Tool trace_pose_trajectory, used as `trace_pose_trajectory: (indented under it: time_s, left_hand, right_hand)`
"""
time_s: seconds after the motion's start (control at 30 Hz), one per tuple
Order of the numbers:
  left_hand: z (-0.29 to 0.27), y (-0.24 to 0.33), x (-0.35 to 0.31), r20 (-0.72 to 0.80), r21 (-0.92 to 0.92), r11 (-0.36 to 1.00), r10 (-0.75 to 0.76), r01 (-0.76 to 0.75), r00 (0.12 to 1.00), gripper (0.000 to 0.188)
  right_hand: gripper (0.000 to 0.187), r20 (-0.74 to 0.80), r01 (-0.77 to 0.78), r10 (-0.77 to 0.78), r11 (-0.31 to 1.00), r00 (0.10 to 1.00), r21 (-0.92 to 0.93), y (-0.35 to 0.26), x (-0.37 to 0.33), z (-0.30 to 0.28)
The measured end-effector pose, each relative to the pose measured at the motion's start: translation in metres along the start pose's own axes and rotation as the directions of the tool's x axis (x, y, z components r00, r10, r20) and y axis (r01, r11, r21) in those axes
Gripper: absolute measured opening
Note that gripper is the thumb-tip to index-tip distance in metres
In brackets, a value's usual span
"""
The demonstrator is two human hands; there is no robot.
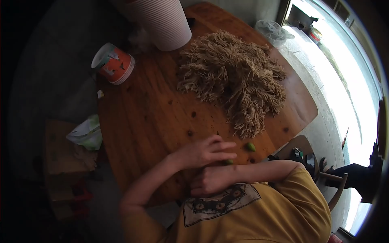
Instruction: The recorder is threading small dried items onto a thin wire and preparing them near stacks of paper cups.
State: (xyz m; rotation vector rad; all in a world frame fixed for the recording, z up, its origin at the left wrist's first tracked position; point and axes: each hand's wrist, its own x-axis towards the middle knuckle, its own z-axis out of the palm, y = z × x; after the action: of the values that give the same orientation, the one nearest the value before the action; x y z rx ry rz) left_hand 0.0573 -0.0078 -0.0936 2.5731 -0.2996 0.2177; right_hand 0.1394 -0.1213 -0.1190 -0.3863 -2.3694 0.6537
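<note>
My left hand [204, 153] reaches over the near part of the wooden table [154, 121], fingers stretched to the right and apart, with nothing visible in them. Just below its fingertips lies a small green fruit-like thing [229, 162], partly hidden by my arm. A second small green fruit-like thing [251, 146] rests a little to the right. Close against my shirt at the table's near edge, my right hand [212, 180] is curled closed. Whatever it may hold is hidden. Beyond both hands spreads a big heap of tan, stringy yarn strands [239, 77].
A tall stack of white cups [164, 24] stands at the far left beside an orange and green paper tub [115, 65]. A clear plastic bag [272, 32] is past the far right edge. Cardboard boxes [65, 158] sit left of the table; a wooden chair [338, 190] is at right.
</note>
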Motion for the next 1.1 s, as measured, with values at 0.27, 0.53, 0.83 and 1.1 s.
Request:
trace_pose_trajectory:
  time_s: [0.27,0.53,0.83,1.1]
  left_hand:
    - [0.013,-0.006,0.038,0.076,0.161,0.909,0.376,-0.384,0.923,0.02]
    - [0.036,-0.002,0.06,-0.045,0.145,0.943,0.31,-0.301,0.95,0.019]
    - [0.006,-0.005,0.045,-0.241,0.091,0.981,0.19,-0.172,0.952,0.015]
    - [-0.098,-0.189,0.001,-0.802,-0.099,0.804,-0.413,0.586,0.431,0.025]
  right_hand:
    - [0.014,0.019,-0.024,0.023,0.998,1.0,0.066,0.002,-0.008,0.008]
    - [0.014,0.036,-0.066,0.066,0.998,0.997,-0.001,0.006,-0.004,0.003]
    - [0.013,-0.029,-0.133,0.144,0.963,0.989,0.233,-0.003,0.005,-0.02]
    - [0.015,-0.278,-0.364,0.382,0.924,0.882,0.115,-0.006,0.01,-0.036]
